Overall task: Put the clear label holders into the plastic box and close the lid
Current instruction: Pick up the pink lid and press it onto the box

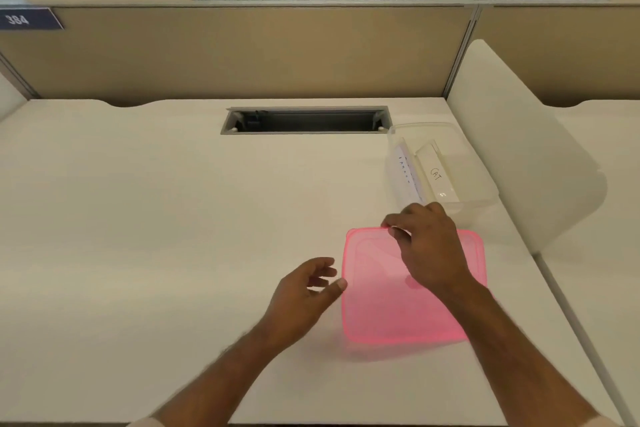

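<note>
A clear plastic box (479,166) stands open at the right side of the desk. Two clear label holders lie inside it: one with paper marked "CAT" (437,174) and one leaning on the left wall (406,170). In front of the box a pink translucent lid (381,302) is tilted, its far edge raised. My right hand (427,246) pinches that far edge with thumb and fingers. My left hand (306,291) is at the lid's left edge with fingers apart, the thumb tip touching the rim.
A white desk (156,236) with a cable slot (306,121) at the back middle. A tan partition (242,52) runs behind, and a white curved divider (519,149) stands just right of the box. The desk's front edge is near my forearms.
</note>
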A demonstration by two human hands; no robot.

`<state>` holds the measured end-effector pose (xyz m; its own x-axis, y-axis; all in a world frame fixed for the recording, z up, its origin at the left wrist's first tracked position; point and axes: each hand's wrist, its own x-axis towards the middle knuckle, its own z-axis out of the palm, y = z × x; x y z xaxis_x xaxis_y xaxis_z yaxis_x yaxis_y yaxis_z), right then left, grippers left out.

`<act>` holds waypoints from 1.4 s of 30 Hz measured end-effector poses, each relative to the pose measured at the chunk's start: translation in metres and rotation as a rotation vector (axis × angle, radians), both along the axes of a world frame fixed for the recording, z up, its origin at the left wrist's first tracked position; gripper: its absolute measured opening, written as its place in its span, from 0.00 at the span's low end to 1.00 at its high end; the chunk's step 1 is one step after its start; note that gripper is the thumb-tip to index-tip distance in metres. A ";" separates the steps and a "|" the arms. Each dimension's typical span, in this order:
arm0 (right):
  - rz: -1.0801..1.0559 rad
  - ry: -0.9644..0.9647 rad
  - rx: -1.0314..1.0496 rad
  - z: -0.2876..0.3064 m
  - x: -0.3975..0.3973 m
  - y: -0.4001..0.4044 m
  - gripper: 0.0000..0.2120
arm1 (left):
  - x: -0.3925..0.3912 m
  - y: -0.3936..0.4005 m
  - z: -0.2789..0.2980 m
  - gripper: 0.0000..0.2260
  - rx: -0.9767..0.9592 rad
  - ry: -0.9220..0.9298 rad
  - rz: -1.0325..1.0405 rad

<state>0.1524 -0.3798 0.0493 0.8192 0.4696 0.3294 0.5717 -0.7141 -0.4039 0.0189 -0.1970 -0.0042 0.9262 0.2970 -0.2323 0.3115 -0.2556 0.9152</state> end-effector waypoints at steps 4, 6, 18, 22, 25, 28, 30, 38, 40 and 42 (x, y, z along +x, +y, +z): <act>-0.003 -0.019 0.046 0.022 -0.021 0.030 0.08 | -0.016 0.007 0.009 0.18 -0.050 -0.032 -0.063; 0.001 -0.014 0.068 0.031 -0.032 0.044 0.09 | -0.021 0.014 0.015 0.11 -0.092 -0.085 -0.017; -0.071 0.171 0.292 0.047 -0.073 0.047 0.21 | -0.065 0.106 0.042 0.04 -0.331 -0.224 0.410; -0.088 0.135 0.348 0.036 -0.091 0.034 0.20 | -0.078 0.129 0.047 0.06 -0.440 -0.228 0.450; 0.067 0.068 0.237 0.032 -0.105 0.031 0.24 | -0.086 0.138 0.050 0.06 -0.516 -0.173 0.450; 0.187 -0.022 0.034 0.028 -0.114 0.033 0.26 | -0.091 0.142 0.054 0.06 -0.544 -0.108 0.416; 0.231 -0.071 -0.057 0.026 -0.119 0.040 0.24 | -0.092 0.142 0.059 0.06 -0.569 -0.068 0.391; 0.292 -0.367 -0.005 0.030 -0.106 0.047 0.16 | -0.083 0.130 0.076 0.10 -0.645 -0.060 0.344; 0.292 -0.383 0.055 0.032 -0.097 0.042 0.15 | -0.075 0.119 0.081 0.16 -0.687 -0.129 0.337; 0.258 -0.340 0.129 0.032 -0.087 0.035 0.15 | -0.064 0.108 0.083 0.26 -0.716 -0.192 0.326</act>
